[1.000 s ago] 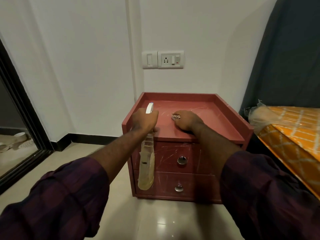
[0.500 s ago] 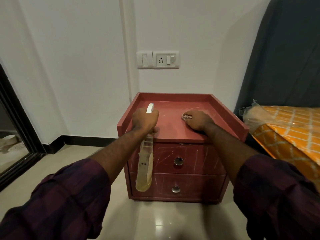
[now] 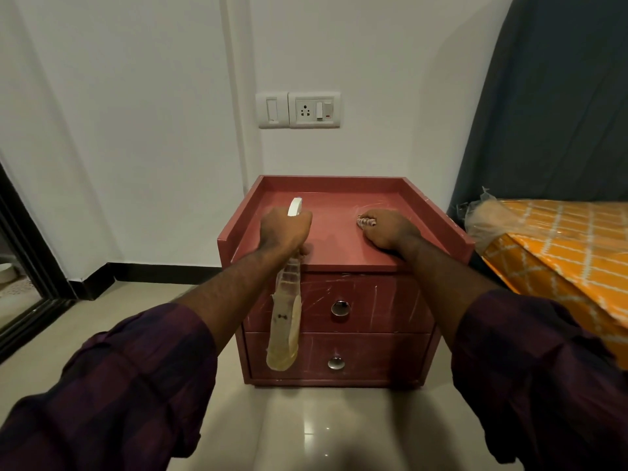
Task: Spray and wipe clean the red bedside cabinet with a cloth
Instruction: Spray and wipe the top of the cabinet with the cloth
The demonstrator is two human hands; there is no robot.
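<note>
The red wooden bedside cabinet (image 3: 336,232) stands on the glossy beige tiled floor (image 3: 306,430), against the white wall and just beside a bed under an orange cover with a white lattice pattern (image 3: 560,239). Its top has a raised rim along the back and both sides, and its front has 2 scratched drawers, each with 1 round silver knob: the upper knob (image 3: 340,308) and the lower knob (image 3: 336,363).

The left hand (image 3: 283,229) is over the front left part of the cabinet top, its fingers curled round the neck of a clear plastic spray bottle with a white nozzle head (image 3: 283,321). The nozzle sticks up above the knuckles, and the bottle's body hangs down in front of the 2 drawers, near their left edge.

The right hand (image 3: 385,229) rests on the right part of the cabinet top, fingers curled tight on a small striped cloth (image 3: 366,220). Only a bit of the cloth shows past the fingertips, lying on the red surface. Pale streaks mark the top beyond this hand.

Both forearms are bare, with dark purple checked sleeves (image 3: 119,385) rolled up. A white socket plate (image 3: 313,110) sits on the wall above the cabinet, and a dark curtain (image 3: 550,96) hangs behind the bed.
</note>
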